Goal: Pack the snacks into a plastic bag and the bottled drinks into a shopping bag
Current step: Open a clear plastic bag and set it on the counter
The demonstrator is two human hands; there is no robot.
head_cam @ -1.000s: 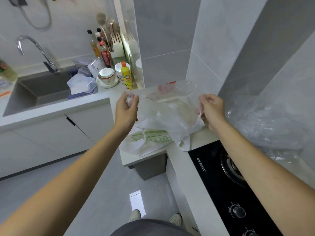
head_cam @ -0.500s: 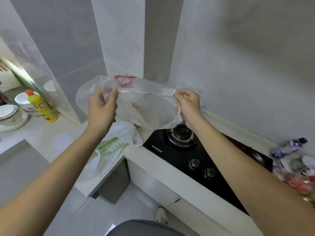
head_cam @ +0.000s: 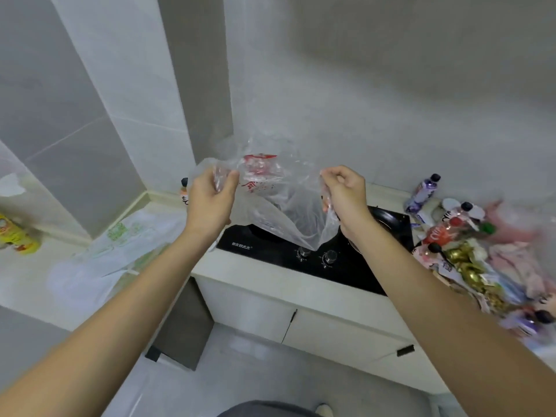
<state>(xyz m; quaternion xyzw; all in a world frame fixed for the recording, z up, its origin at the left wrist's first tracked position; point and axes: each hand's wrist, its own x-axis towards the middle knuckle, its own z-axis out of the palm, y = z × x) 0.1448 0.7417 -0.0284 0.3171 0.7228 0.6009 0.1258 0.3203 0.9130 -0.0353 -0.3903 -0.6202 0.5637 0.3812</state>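
A clear plastic bag (head_cam: 279, 206) with red print hangs in the air over the black gas hob (head_cam: 346, 266). My left hand (head_cam: 210, 200) grips its left rim and my right hand (head_cam: 343, 194) pinches its right rim, stretching the mouth between them. A white shopping bag (head_cam: 114, 251) with green print lies flat on the counter to the left. At the right lies a pile of snack packets (head_cam: 469, 269) and bottled drinks, among them a purple bottle (head_cam: 422, 192) and a red-labelled bottle (head_cam: 442, 233). The pile is blurred.
A yellow bottle (head_cam: 15, 236) stands at the far left on the counter. A small orange-labelled bottle (head_cam: 183, 194) peeks out behind my left hand by the wall. Hob knobs (head_cam: 316, 254) sit just below the hanging bag. Grey floor and white cabinets lie below.
The view has swung right, bringing the pile of drinks and snacks further into sight. Both hands carried the clear bag rightward from the shopping bag to above the hob.
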